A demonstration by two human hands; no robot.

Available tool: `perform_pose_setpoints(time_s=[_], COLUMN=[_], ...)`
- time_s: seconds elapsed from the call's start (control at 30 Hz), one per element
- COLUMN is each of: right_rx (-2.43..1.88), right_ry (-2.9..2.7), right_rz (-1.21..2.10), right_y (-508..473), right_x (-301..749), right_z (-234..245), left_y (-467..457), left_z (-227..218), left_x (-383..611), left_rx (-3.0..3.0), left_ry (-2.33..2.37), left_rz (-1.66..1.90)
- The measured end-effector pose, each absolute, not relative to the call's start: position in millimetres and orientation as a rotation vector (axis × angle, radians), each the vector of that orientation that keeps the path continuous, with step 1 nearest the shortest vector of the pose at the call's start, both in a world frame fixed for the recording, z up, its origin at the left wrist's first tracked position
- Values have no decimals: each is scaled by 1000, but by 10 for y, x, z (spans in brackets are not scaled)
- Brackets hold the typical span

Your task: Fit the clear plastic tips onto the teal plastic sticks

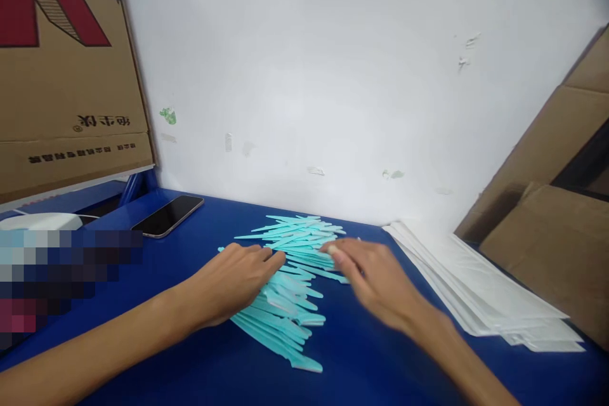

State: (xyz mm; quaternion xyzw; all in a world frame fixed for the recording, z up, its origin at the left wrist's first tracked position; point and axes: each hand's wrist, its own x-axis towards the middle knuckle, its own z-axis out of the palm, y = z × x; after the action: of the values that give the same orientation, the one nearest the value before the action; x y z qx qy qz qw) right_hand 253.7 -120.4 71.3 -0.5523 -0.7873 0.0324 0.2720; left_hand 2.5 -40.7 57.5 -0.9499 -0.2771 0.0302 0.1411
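A heap of several thin turquoise plastic sticks [291,295] lies on the blue table [200,355], fanned out toward the white wall. My left hand [233,282] rests palm down on the left side of the heap, fingers stretched toward its middle. My right hand [375,279] lies over the heap's right edge, blurred by motion, its fingertips touching the sticks. Neither hand visibly lifts anything.
A stack of white flat bags [480,292] lies at the right. A dark phone [167,216] lies at the back left beside a white object [40,222]. Cardboard boxes stand at the left [61,76] and right [556,203]. A white wall closes the back.
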Motion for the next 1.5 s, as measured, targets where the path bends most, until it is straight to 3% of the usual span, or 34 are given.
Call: perform_pose_setpoints(time_s=[0.2,0.27,0.57,0.67,0.83,1.17,1.5], right_rx=[-1381,-1348,-1370,-1529,-2144,-2532,-2528], right_ry=[-1940,-1861,-1920,-1887,-1748,-1851,-1849], right_rz=[862,910,804,550,-117,-88,-131], right_y=[-1339,-1301,-1227,-1163,-978,-882,-974], right_x=[1864,1872,2189,2483,3204,3490,3497], right_z=[435,389,658,754,777,478,555], left_y=[-492,-495,-478,-295,-133,-392,-279], left_z=[511,493,547,600,596,465,311], left_x=[54,58,71,-50,-170,-22,13], left_rx=[-2682,-2689,-2706,-2692,-2771,-3055,-2926], left_ry=[-856,-833,-746,-867,-1019,-893,-755], left_rz=[43,33,122,76,-223,-274,-237])
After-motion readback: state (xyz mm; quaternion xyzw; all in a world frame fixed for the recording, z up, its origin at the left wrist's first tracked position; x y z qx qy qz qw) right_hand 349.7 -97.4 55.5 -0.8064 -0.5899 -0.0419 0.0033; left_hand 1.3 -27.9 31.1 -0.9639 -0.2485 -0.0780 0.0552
